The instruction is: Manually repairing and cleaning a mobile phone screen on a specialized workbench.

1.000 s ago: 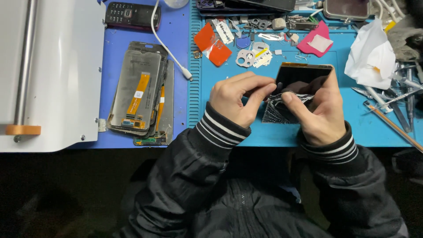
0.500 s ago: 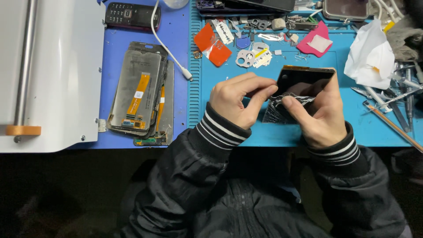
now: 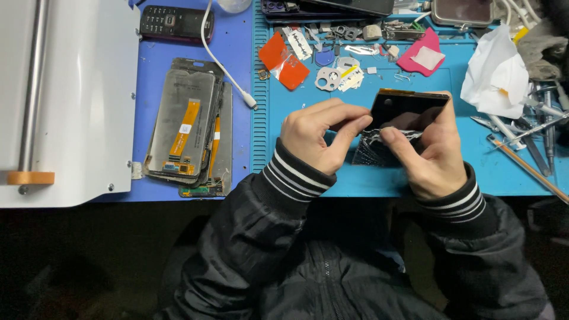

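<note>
A dark phone screen panel with a cracked, shattered lower part is held tilted above the blue work mat. My right hand grips it from the right side, thumb on the broken glass. My left hand pinches at the panel's left edge and cracked area with fingertips. Both wrists wear black sleeves with white-striped cuffs.
A stack of phone display panels with orange flex cables lies at left. A white machine fills the far left. A dark keypad phone, white cable, orange and pink picks, small parts, crumpled tissue and tools sit behind and right.
The panel has been raised and tilted slightly more upright. My fingers have shifted a little along the cracked glass.
</note>
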